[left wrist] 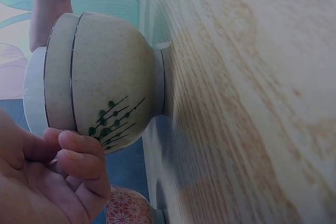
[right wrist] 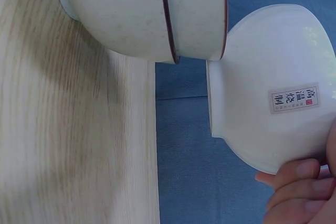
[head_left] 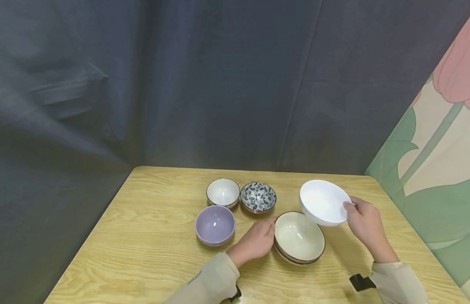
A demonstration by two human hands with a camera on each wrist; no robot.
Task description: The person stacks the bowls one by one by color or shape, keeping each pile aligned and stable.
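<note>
Head view: right hand (head_left: 367, 223) pinches white bowl (head_left: 324, 203) one-sidedly beside cream bowl stack (head_left: 299, 236), risking slippage; left hand (head_left: 256, 240) touches stack, grip closure unclear.

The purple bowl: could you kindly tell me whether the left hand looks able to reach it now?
Probably yes: the left hand is close beside the purple bowl, with only bare table between them, though the hand may first need to leave the stacked cream bowls.

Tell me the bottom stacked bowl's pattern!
Green sprigs on the bottom stacked bowl, best in the left wrist view.
</note>
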